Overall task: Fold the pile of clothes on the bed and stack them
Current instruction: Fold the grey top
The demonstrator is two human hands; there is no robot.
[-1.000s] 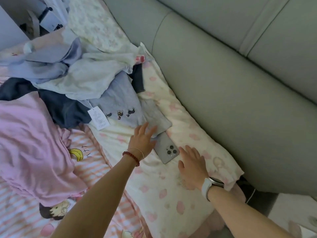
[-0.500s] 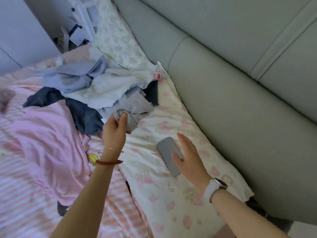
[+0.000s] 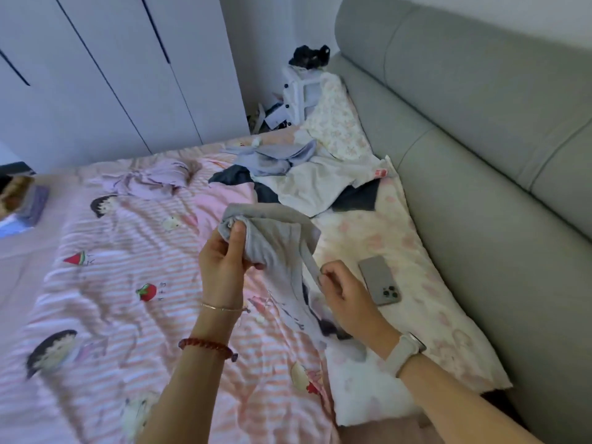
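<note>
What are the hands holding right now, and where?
Both hold the grey garment: left hand grips a bunched edge, right hand pinches another edge.

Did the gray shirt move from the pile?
Yes. The gray shirt left the clothes pile by the headboard; both hands now hold it up nearer the person, left of the phone.
</note>
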